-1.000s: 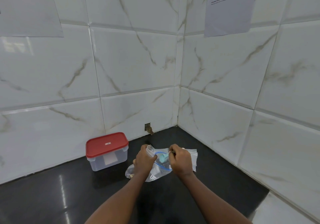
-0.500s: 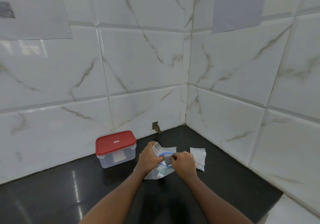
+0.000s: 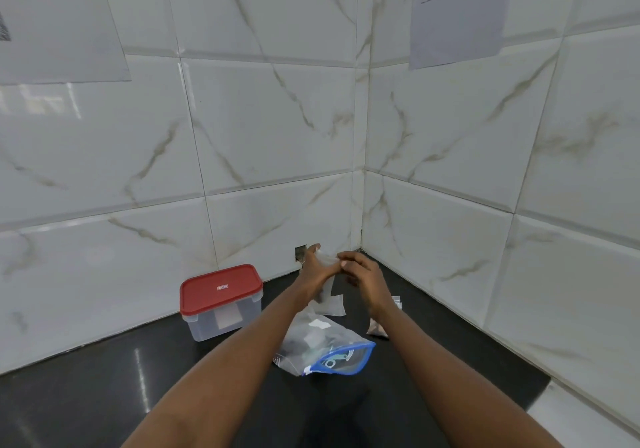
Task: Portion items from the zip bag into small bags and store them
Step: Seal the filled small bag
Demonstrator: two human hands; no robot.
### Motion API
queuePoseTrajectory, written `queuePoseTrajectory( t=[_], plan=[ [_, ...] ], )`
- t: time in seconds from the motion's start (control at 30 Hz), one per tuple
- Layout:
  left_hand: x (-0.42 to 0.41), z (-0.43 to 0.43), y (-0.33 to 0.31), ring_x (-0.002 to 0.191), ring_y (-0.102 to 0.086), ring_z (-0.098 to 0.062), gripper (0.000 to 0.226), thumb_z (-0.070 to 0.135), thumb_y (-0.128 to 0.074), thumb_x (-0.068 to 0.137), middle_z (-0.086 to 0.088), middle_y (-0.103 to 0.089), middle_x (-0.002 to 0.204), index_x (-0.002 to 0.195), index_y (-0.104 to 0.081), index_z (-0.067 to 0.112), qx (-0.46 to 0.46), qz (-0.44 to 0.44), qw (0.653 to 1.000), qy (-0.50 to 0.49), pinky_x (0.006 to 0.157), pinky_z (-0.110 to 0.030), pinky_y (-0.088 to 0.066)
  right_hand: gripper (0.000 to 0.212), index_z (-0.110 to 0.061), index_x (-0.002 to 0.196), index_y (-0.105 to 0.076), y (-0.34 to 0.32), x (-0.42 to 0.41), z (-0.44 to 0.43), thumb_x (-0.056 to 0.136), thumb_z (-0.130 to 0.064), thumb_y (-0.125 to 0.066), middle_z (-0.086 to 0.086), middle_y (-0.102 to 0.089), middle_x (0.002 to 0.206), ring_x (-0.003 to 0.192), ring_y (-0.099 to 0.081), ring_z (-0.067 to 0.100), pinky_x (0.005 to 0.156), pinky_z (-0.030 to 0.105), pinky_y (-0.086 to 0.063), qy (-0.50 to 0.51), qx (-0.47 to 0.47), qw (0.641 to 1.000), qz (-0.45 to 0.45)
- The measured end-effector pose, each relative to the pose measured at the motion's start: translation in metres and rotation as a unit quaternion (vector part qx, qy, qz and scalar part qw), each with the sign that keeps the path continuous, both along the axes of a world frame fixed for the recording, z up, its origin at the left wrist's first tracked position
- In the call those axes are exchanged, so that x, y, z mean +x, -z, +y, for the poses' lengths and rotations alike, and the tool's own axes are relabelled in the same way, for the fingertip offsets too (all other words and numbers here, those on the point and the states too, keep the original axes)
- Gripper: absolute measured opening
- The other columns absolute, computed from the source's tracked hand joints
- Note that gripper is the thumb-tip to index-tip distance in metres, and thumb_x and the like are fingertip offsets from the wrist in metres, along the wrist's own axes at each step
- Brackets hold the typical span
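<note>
Both hands are raised together near the corner of the tiled walls, at about 12 o'clock in the view. The left hand [image 3: 313, 269] and the right hand [image 3: 363, 272] each pinch the top edge of one small clear bag [image 3: 330, 305], fingers curled onto it. The bag hangs down between them, above the dark surface [image 3: 104, 378]. Whether its mouth is parted yet is too small to tell.

At 6 o'clock from the hands, the zip bag [image 3: 322, 343] lies flat on the surface with its blue-edged mouth facing the viewer and small items showing inside. At 9 o'clock from it stands a clear storage container with a red lid [image 3: 221, 300], lid on. At 3 o'clock, partly hidden by the right forearm, lie what look like more small bags [image 3: 376, 328].

This looks like the step of opening a small bag for filling. Next, one hand should keep its mouth open while the other reaches down to the zip bag.
</note>
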State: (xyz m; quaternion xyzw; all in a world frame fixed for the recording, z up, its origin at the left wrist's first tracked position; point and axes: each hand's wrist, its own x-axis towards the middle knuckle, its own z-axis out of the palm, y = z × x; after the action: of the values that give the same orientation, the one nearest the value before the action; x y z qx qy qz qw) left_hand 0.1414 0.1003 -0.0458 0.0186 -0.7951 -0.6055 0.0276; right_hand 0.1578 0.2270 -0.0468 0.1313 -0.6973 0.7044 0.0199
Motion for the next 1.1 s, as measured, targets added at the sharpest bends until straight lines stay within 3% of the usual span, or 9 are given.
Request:
queuePoseTrajectory(
  t=[0.1,0.3,0.43,0.5,0.57,0.73,0.9,1.0,1.1],
  plan=[
    [0.003,0.012,-0.004,0.121,-0.041,-0.027,0.091,0.059,-0.063,0.073,-0.009,-0.033,0.142,0.144,-0.015,0.028,0.068,-0.024,0.997,0.008,0.095,-0.039,-0.038,0.019,-0.014,0.097,-0.065,-0.013,-0.003,0.012,0.092,-0.005,-0.049,0.010,-0.061,0.089,0.085,-0.055,0.017,0.082,0.029,-0.045,-0.021,-0.041,0.998,-0.035],
    [-0.011,0.038,0.001,0.115,-0.053,-0.027,0.094,0.081,-0.040,0.056,-0.014,-0.052,0.130,0.132,-0.043,0.025,0.187,-0.065,0.980,-0.020,0.090,-0.039,-0.047,0.034,-0.006,0.115,-0.062,-0.002,0.001,0.022,0.085,-0.020,-0.066,0.007,-0.071,0.105,0.096,-0.067,0.018,0.089,0.033,-0.054,0.026,0.088,0.996,-0.002],
    [0.004,0.058,-0.003,0.084,-0.056,-0.024,0.050,0.059,-0.032,0.092,-0.015,-0.053,0.117,0.130,-0.035,0.027,0.178,-0.058,0.982,-0.021,0.062,-0.031,-0.051,0.013,-0.009,0.098,-0.069,-0.002,0.004,0.033,0.088,-0.015,-0.063,0.011,-0.072,0.094,0.087,-0.069,0.023,0.082,0.035,-0.054,0.151,0.052,0.987,0.000],
    [0.006,0.063,0.004,0.087,-0.059,-0.023,0.040,0.046,-0.031,0.098,-0.014,-0.056,0.115,0.130,-0.035,0.023,0.154,-0.035,0.987,0.007,0.076,-0.037,-0.054,0.010,-0.015,0.081,-0.068,-0.001,0.004,0.043,0.087,-0.009,-0.063,0.012,-0.071,0.083,0.077,-0.069,0.024,0.079,0.038,-0.056,0.182,-0.003,0.983,-0.031],
    [0.007,0.068,0.009,0.100,-0.059,-0.022,0.034,0.032,-0.038,0.100,-0.009,-0.057,0.116,0.130,-0.039,0.017,0.128,0.004,0.992,0.016,0.092,-0.037,-0.049,0.016,-0.016,0.075,-0.066,0.000,0.003,0.053,0.086,-0.004,-0.063,0.015,-0.069,0.080,0.071,-0.067,0.025,0.076,0.040,-0.056,0.177,-0.048,0.981,-0.064],
    [0.004,0.068,0.017,0.090,-0.064,-0.022,0.018,0.018,-0.062,0.089,-0.007,-0.069,0.094,0.103,-0.066,0.007,0.102,0.065,0.991,-0.062,0.084,-0.032,-0.053,0.021,-0.013,0.072,-0.061,0.006,0.001,0.074,0.085,0.003,-0.062,0.012,-0.061,0.071,0.062,-0.058,0.021,0.053,0.026,-0.050,0.208,-0.068,0.971,-0.097],
    [0.003,0.075,0.024,0.084,-0.065,-0.020,0.010,0.013,-0.065,0.085,-0.009,-0.072,0.089,0.091,-0.071,0.008,0.019,0.066,0.996,-0.051,0.082,-0.034,-0.054,0.028,-0.021,0.068,-0.059,0.019,-0.005,0.085,0.084,0.003,-0.059,0.009,-0.065,0.081,0.080,-0.063,0.026,0.077,0.043,-0.056,0.250,0.017,0.962,-0.109],
    [0.005,0.082,0.027,0.084,-0.059,-0.014,0.015,0.010,-0.057,0.090,-0.006,-0.069,0.093,0.098,-0.068,0.005,-0.053,0.086,0.994,-0.049,0.066,-0.013,-0.044,0.031,-0.016,0.066,-0.060,0.019,-0.004,0.088,0.083,0.010,-0.055,0.004,-0.060,0.071,0.071,-0.056,0.018,0.064,0.030,-0.050,0.275,0.033,0.955,-0.101],
    [0.008,0.086,0.030,0.079,-0.057,-0.012,0.014,0.009,-0.055,0.091,-0.004,-0.064,0.086,0.097,-0.066,0.003,-0.023,0.107,0.992,-0.062,0.061,-0.010,-0.041,0.032,-0.015,0.063,-0.059,0.017,-0.003,0.088,0.083,0.009,-0.053,0.001,-0.058,0.067,0.066,-0.053,0.014,0.063,0.026,-0.045,0.283,0.027,0.954,-0.096]
  ],
)
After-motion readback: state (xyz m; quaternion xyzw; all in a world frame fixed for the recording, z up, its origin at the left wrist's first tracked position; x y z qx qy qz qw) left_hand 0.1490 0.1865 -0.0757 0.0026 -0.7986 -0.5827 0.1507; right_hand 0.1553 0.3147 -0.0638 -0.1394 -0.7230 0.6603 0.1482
